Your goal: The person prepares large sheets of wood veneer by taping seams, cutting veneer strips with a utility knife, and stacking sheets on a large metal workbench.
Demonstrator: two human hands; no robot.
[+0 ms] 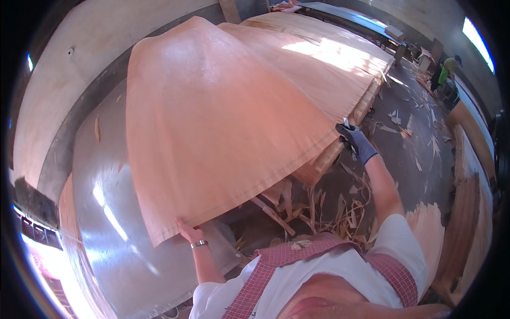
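A large, thin reddish-tan wood veneer sheet (212,122) arches up in front of me, its near edge raised. My left hand (190,231), bare with a metal watch band at the wrist, grips the sheet's near left corner, fingers partly hidden by it. My right hand (355,141), in a grey and black glove, is closed at the sheet's right edge around a small knife-like tool (346,123) with a pale tip. Whether these fingers also pinch the veneer, I cannot tell. Beneath and behind lies a stack of veneer sheets (340,80).
A smooth metal-like table (106,212) stretches along the left. Torn veneer scraps (340,212) litter the floor below the stack and to the right. More veneer (465,228) stands at the right edge. Another person (449,72) bends over at the far right.
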